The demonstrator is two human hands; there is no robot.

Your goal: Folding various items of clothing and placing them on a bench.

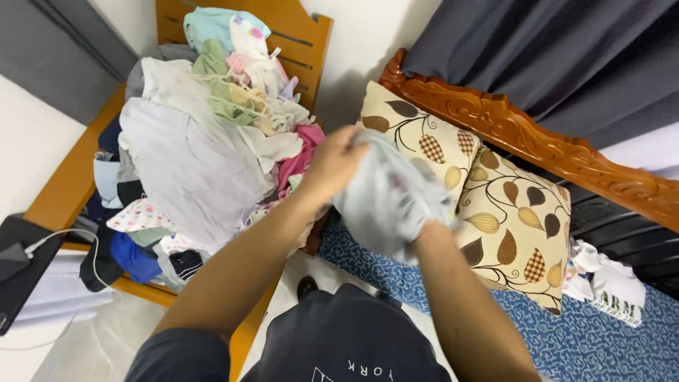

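I hold a pale grey garment (389,201) up in front of me with both hands; it is blurred by motion. My left hand (334,164) grips its upper left edge. My right hand (430,225) is mostly wrapped in the cloth at its lower right, only the wrist showing. The garment hangs between a heap of mixed clothes (205,141) on a wooden chair (297,42) to the left and two leaf-patterned pillows (495,205) on a bed to the right.
The bed has a blue patterned sheet (594,339) and a carved wooden headboard (537,134). A small white cloth (608,283) lies beside the pillows. A dark curtain (552,56) hangs behind. A dark device with a white cable (21,269) sits at the left.
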